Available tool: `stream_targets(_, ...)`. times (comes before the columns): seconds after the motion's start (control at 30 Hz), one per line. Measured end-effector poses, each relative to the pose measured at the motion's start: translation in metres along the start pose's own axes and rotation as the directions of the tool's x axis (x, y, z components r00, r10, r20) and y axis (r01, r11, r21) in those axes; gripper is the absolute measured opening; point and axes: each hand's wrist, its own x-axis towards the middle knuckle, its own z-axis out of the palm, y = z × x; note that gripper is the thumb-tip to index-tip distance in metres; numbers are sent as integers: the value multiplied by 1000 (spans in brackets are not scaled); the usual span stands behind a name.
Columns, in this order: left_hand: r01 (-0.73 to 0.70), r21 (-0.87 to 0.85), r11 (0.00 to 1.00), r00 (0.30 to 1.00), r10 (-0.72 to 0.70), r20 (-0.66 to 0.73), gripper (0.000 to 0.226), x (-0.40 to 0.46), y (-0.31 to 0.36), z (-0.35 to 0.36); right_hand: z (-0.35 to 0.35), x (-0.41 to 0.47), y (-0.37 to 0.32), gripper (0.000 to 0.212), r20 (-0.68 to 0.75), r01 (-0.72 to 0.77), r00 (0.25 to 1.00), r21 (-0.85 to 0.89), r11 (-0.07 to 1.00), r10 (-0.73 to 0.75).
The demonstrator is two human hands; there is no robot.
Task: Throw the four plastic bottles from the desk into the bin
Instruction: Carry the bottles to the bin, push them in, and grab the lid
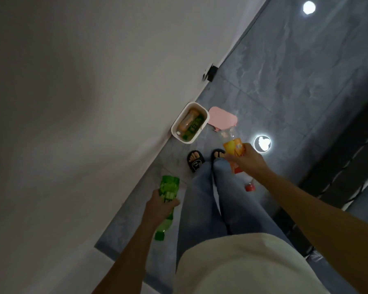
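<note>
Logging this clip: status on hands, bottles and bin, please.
Left hand holds green bottle; right hand holds orange bottle. Bin open by the wall, two bottles inside. Pink lid on floor beside it; path clear.

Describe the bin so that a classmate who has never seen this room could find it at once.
Follow the white wall down to the grey tiled floor. The bin stands against it, ahead of the person's feet. It is white, open-topped, with bottles inside; the pink lid beside it lies flat.

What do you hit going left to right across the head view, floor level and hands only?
Left hand with green bottle → white bin → pink lid → right hand with orange bottle → light reflection.
</note>
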Motion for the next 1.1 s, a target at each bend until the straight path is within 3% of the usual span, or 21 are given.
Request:
stream_targets(0.2,-135,-14,991,990,134,-43,65,80,83,-6,51,84,-33,65,39,-128,992,438,890,123)
stream_targets(0.33,-201,-9,980,975,199,-95,62,160,124,6,93,171,-41,54,95,-200,979,592,781,179)
stream_targets(0.6,-312,-50,949,933,297,-202,73,340,143,39,166,340,-37,32,128,-192,981,679,708,143)
stream_targets(0.73,-393,-3,919,889,380,-254,72,404,137,46,201,395,-34,52,196,-254,967,711,655,162)
stream_targets(0.9,-431,74,899,857,434,-277,76,446,130,55,236,438,-31,43,229,-316,949,716,622,217)
stream_targets(1.03,-440,81,894,850,444,-283,81,457,132,58,247,462,-36,51,268,-371,929,689,623,257)
stream_targets(1.1,-440,92,894,847,446,-290,85,459,137,59,251,472,-39,54,222,-316,949,702,638,225)
